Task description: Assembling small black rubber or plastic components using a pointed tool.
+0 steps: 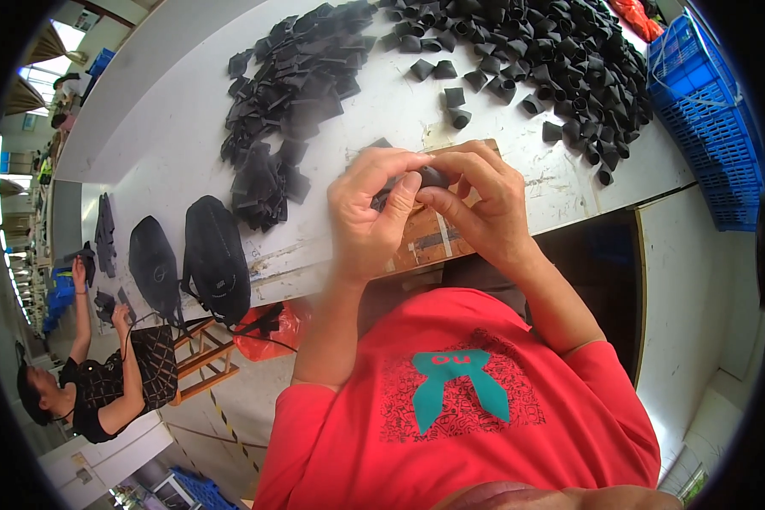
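Note:
Both of my hands meet over the near edge of the white table. Between their fingertips is a small black rounded piece, partly covered by the thumbs. My left hand pinches it from the left, and my right hand grips it from the right with the fingers curled over. Under the hands lies a brown board with worn tape on it. Flat black pieces are heaped beyond my left hand. Past my right hand spreads a large pile of short black flared tubes.
A blue plastic crate stands at the right end of the table. Two black bags lie at the left, with a red plastic bag and a wooden stool below. A co-worker handles dark pieces farther left.

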`<state>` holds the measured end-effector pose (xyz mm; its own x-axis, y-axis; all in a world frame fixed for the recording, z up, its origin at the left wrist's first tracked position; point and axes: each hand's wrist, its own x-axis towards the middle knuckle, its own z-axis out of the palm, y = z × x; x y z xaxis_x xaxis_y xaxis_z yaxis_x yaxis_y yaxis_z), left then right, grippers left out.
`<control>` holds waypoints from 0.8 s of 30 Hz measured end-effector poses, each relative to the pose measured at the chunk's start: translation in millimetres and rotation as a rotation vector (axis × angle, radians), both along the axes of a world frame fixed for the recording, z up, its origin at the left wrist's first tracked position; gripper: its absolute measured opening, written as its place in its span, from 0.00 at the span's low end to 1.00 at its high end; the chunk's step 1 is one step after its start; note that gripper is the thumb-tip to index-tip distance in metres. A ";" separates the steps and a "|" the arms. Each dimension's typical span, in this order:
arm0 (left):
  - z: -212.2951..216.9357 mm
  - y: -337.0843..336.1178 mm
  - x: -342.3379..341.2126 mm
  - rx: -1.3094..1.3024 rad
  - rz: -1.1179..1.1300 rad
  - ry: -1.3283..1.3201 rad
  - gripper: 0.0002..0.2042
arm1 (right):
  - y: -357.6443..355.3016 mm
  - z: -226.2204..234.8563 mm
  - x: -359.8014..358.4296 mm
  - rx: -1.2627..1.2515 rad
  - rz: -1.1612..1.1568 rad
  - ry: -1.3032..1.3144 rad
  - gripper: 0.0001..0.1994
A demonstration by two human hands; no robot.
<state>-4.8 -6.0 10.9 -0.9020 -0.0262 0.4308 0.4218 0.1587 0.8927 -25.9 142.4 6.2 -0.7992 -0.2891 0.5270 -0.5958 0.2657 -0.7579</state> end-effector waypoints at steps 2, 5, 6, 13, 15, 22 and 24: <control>3.0 -1.0 0.7 -0.018 -0.033 -0.011 0.05 | -0.4 0.9 0.2 -0.004 0.006 0.012 0.14; 1.5 -0.3 0.0 -0.002 -0.039 0.037 0.04 | -2.5 7.7 2.5 -0.015 0.002 0.011 0.12; 0.7 0.2 3.2 0.064 -0.014 -0.037 0.05 | -3.3 10.0 3.1 0.003 0.010 -0.005 0.12; -20.5 -3.2 8.2 0.821 -0.016 -0.193 0.05 | -11.8 9.8 1.5 0.028 -0.068 0.034 0.10; -23.8 -4.0 9.8 0.926 -0.018 -0.241 0.05 | -12.0 9.0 1.9 0.029 -0.078 0.011 0.09; -25.4 -0.9 12.1 0.955 0.013 -0.244 0.05 | -12.1 7.4 -4.0 0.044 -0.097 0.176 0.08; -27.0 0.3 13.0 0.934 0.036 -0.234 0.05 | -10.3 -2.2 -7.7 0.039 -0.065 0.156 0.08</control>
<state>8.2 -5.7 -16.1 -0.9544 -0.2969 0.0309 0.2255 -0.6494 0.7263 -33.6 132.1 3.9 -0.7264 -0.2618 0.6354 -0.6858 0.3349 -0.6461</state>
